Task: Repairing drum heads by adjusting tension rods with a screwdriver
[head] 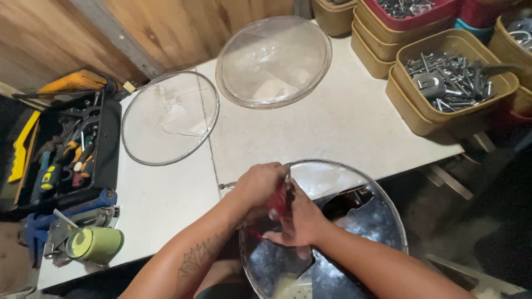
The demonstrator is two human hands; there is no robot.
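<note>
- Head view: both hands meet low in the middle, right over the near rim of a clear round dome (354, 221) that hangs partly off the table (343, 122) edge.
- The left hand (257, 185) has its fingers wrapped tight round a red-handled tool (278, 202), with the metal tip poking out to the left.
- The right hand (299, 221) presses in against the same red handle from the other side, fingers curled shut on it; the two hands are touching.
- The dome under them looks cracked, a jagged dark gap showing near its top right.
- Two more clear domes lie further back on the white table: one (169, 117) to the left, one (273, 61) behind it near the wooden wall, well apart from the hands.
- Far left, an open black toolbox (66, 149) full of screwdrivers, a green tape roll (95, 243) just in front of it.
- Top right, stacked tan tubs; the nearest tub (451, 80) holds metal bolts and fittings.
</note>
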